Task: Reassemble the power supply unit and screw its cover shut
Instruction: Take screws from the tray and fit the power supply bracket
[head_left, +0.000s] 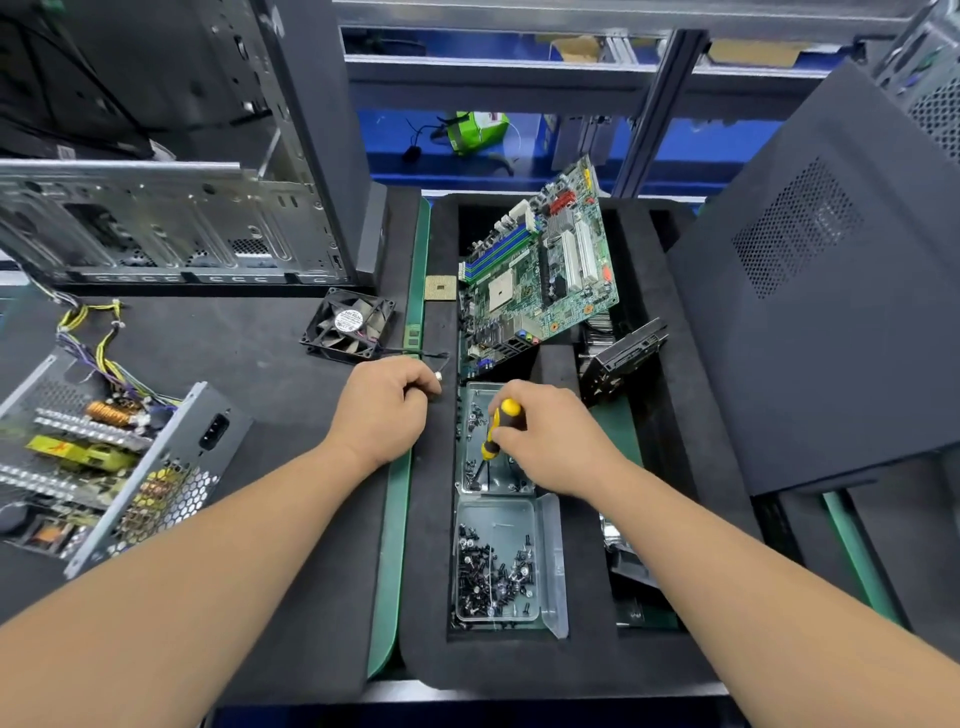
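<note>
The power supply unit (111, 467) lies open at the left of the black mat, its circuit board, coils and yellow wires exposed. My right hand (550, 441) grips a yellow-and-black screwdriver (496, 428), tip down in a clear plastic box (470, 486) holding a few screws. My left hand (387, 410) has its fingers curled and pinches a small silver screw (439, 376) at the fingertips, beside the foam tray's edge. A second clear box (543, 566) with several dark screws sits just below the first. No cover for the unit is identifiable.
A case fan (350, 325) lies behind my left hand. A motherboard (540, 270) leans in the black foam tray (431, 623), with a loose CPU (440, 287) beside it. An open computer chassis (156, 218) stands at the back left, a black case panel (831, 291) on the right.
</note>
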